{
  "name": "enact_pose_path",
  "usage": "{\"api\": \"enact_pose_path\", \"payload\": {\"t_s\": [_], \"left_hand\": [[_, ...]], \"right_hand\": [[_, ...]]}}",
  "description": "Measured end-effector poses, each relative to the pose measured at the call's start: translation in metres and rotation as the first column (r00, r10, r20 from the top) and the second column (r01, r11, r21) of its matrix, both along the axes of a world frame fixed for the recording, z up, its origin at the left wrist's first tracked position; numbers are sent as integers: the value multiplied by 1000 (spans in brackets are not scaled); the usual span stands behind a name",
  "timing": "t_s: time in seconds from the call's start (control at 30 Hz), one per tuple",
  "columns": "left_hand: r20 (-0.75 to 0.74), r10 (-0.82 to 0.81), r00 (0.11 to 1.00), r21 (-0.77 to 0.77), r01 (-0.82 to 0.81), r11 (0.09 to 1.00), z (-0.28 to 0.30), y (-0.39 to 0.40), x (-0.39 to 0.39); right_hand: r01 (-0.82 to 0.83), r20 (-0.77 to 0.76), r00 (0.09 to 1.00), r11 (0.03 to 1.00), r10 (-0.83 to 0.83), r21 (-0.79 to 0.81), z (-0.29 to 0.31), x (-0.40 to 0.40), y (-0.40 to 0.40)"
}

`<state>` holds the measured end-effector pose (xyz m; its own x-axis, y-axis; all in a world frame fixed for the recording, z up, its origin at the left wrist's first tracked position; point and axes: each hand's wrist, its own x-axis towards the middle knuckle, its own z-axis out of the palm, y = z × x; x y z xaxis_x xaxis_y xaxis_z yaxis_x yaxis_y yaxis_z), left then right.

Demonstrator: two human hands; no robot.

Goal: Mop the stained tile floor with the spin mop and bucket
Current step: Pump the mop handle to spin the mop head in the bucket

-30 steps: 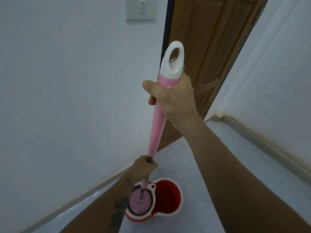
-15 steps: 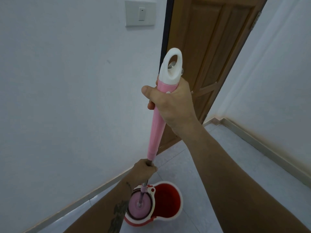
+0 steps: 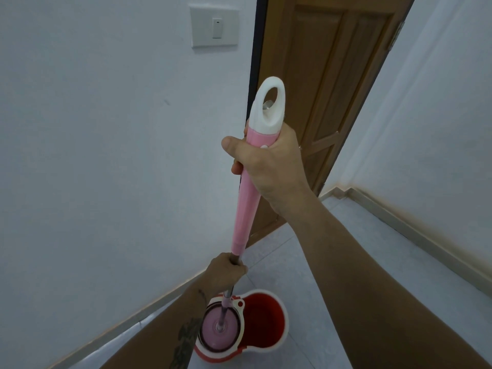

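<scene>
Both hands are wrapped tight around the spin mop [image 3: 243,209], which stands nearly upright. The right hand [image 3: 269,166] is fisted on the pink grip just under the white loop cap, thumb pressed across the front; the left hand [image 3: 226,271] is closed on the thin metal shaft right where the pink sleeve ends. Directly below the left hand, the mop head [image 3: 218,328] sits in the spinner basket of the red bucket [image 3: 263,318], which rests on the pale tile floor [image 3: 319,275] beside the wall.

The pole looks light and stiff, the plastic grip smooth — likely slick if wet. This split hold seems sound: the upper hand can pump, the lower one steadies the shaft. The bucket looks light, so hard sideways force could tip or slide it.
</scene>
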<state>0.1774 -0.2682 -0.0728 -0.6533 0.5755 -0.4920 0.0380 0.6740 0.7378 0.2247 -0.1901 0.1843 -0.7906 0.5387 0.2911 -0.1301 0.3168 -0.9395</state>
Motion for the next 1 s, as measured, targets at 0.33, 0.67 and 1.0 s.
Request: {"api": "enact_pose_path", "payload": {"t_s": [0.33,0.67,1.0], "left_hand": [[-59,12,998,13,-11,1000,-4,-5,-6],[-4,225,974,152,-222,963,11,-3,-20],[-64,222,973,81,-217,973,32,22,-30]], "right_hand": [[-55,-23,998,998,55,-12,4,-3,-5],[207,196,969,930,-152,-304,-106,28,67],[142,881,422,944,216,-299,-357,41,50]]}}
